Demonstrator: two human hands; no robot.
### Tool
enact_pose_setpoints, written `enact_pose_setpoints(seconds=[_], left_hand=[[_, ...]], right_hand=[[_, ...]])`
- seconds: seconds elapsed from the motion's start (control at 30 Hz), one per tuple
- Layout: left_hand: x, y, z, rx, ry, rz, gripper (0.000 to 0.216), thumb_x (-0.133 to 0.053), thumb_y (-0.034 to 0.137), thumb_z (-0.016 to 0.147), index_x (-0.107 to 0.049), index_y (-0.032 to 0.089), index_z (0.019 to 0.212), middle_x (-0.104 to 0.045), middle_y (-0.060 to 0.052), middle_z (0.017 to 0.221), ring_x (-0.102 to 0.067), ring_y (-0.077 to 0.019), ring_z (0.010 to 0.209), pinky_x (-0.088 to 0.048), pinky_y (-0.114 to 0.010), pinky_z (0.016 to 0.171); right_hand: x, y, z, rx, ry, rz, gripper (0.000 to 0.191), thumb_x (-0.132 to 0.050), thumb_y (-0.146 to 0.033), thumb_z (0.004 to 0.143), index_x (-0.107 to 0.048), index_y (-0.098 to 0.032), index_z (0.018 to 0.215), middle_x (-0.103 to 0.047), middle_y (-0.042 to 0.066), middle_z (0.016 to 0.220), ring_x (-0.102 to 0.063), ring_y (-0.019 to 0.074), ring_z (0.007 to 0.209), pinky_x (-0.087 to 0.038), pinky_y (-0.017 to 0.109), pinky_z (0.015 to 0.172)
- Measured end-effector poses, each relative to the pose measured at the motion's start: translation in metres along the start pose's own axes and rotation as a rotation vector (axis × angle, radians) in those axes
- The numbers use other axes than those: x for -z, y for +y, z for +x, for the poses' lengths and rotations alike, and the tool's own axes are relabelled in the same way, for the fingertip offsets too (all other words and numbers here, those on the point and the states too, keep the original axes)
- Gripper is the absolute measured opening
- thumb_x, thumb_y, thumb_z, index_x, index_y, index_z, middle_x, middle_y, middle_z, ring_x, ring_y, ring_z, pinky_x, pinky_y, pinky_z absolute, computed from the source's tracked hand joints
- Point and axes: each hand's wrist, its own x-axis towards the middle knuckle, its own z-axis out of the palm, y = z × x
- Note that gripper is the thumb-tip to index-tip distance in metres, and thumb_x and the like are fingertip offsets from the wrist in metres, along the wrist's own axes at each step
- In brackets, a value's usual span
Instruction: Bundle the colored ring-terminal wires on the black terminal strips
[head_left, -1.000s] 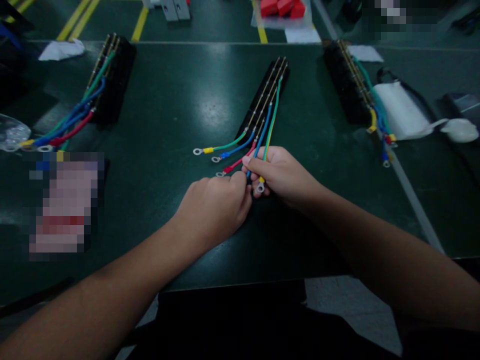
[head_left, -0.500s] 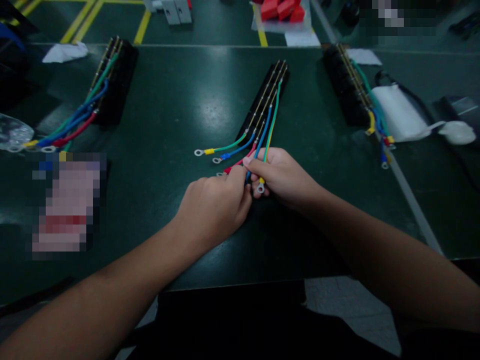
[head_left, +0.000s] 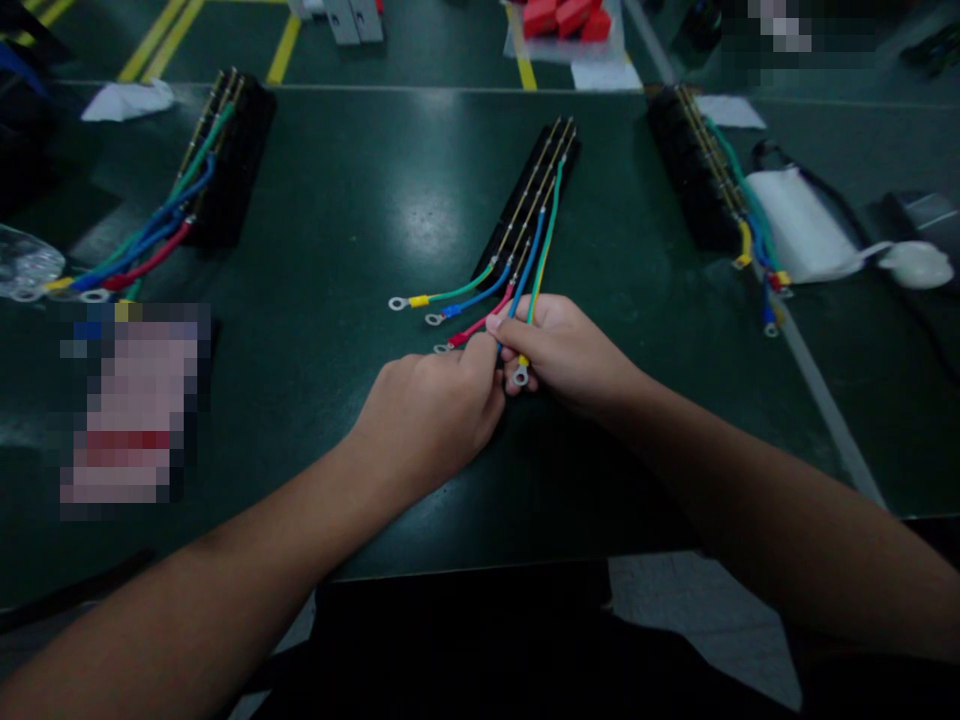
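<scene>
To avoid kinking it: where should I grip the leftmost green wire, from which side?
Likely the yellow sleeve behind its ring, from the left: that end lies free on the mat, clear of the blue wire, left hand and right hand. The far end of the green wire runs onto the black block.

My view is dim and bluish-green, lit from overhead: a soft patch of glare sits on the dark green surface (head_left: 420, 215) just beyond the wires. The edges bow and darken, the forearms low in the frame look soft, and pixelated blocks cover two areas.
</scene>
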Motion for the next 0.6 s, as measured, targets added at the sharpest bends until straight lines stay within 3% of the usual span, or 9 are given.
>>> enact_pose_setpoints(seconds=[0.6], left_hand=[[-0.0012,-0.0003,-0.0007,-0.015,-0.009,0.005,0.033,-0.044,0.031,0.101,-0.060,0.013,0.123,-0.076,-0.012,0.085,-0.075,-0.0330,0.069,-0.048,-0.036,0.054]], right_hand=[[0.0000,-0.0015,0.0008,0.006,-0.010,-0.037,0.030,-0.054,-0.009,0.098,-0.055,-0.016,0.069,-0.053,-0.004,0.047,-0.048,0.0060,0.036,-0.036,0.014,0.035]])
